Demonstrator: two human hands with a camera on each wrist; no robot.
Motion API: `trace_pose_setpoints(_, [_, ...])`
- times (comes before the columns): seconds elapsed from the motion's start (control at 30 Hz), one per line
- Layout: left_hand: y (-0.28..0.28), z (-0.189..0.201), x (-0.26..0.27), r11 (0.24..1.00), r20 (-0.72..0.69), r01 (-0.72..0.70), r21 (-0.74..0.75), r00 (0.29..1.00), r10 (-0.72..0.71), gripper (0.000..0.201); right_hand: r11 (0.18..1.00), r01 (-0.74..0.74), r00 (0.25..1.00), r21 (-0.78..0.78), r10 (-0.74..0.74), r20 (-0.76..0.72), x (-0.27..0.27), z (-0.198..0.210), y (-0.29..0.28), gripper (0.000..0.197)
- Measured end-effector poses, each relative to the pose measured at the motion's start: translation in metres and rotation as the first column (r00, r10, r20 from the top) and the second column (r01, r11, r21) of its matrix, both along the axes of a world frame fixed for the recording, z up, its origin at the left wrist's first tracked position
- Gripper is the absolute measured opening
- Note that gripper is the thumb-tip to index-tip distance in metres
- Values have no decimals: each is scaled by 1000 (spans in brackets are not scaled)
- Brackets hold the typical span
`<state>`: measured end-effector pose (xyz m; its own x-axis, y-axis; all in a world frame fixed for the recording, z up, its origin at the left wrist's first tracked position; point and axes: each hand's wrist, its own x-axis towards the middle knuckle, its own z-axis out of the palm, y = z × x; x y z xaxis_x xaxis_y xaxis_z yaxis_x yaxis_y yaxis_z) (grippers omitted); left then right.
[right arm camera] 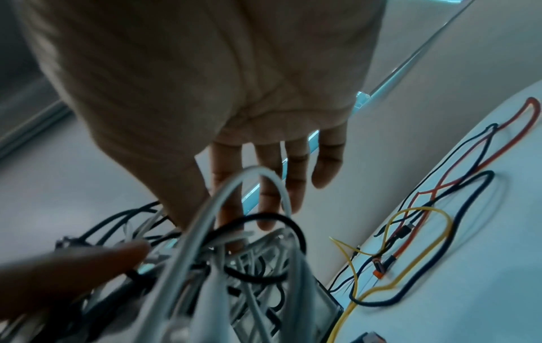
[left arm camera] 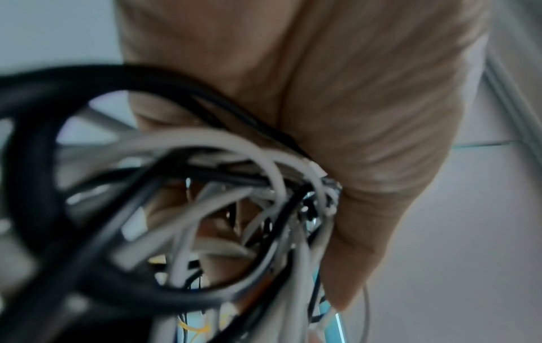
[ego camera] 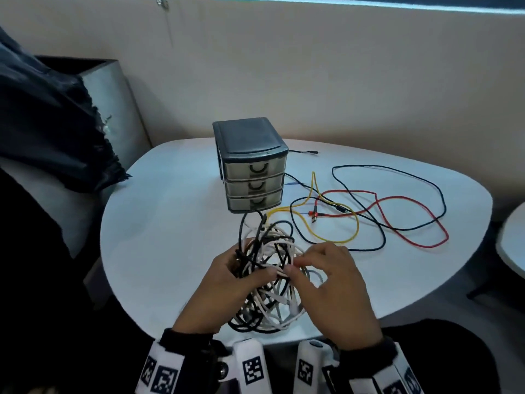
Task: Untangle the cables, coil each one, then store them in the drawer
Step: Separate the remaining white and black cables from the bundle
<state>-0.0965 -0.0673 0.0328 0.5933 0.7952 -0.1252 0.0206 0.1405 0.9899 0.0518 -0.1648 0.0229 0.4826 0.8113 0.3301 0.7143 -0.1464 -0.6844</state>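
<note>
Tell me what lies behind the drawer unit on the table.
Behind the drawer unit, a thin dark cable end shows at its right rear corner, lying on the white table. Anything directly behind its body is hidden, and all three drawers are closed.

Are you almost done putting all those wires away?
Not yet. The red cable, yellow cable and a black cable lie loose on the table, uncoiled. Both hands, left hand and right hand, hold the tangle of white and black cables. All three drawers look closed.
</note>
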Motion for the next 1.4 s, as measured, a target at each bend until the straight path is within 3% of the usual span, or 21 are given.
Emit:
trace_pose_setpoints(0.13, [0,-1,-4,991,-104,61,123,993,-48,40,998,-54,999,-38,54,1,0,6,0,23])
trace_pose_setpoints(0.33, [1,-4,-1,961,-296,93,261,955,-12,45,988,-106,994,-112,102,-47,7,41,7,16])
trace_pose_setpoints(0.5, [2,2,5,971,-269,58,232,963,6,38,987,-159,944,20,158,-288,15,55,18,19])
trace_pose_setpoints(0.73, [10,-6,-8,962,-295,-63,264,945,143,41,978,-115,946,173,161,-281,38,75,13,15])
trace_pose_setpoints(0.87, [9,-2,-8,988,-126,-107,111,985,121,38,971,-231,893,63,237,-383,45,76,12,12])
trace_pose_setpoints(1.0, [10,-5,-6,988,-23,-154,27,988,154,29,988,-151,860,38,150,-487,39,53,7,12])
trace_pose_setpoints(1.2, [6,-6,-4,977,-126,48,206,992,-23,18,989,-81,809,121,136,-572,10,41,16,8])
trace_pose_setpoints(1.33, [4,-4,0,942,-188,145,302,978,-90,27,990,-67,757,122,130,-640,2,42,22,29])
trace_pose_setpoints(1.4, [4,-3,1,925,-223,163,344,971,-88,23,990,-49,690,129,127,-712,0,48,21,28])
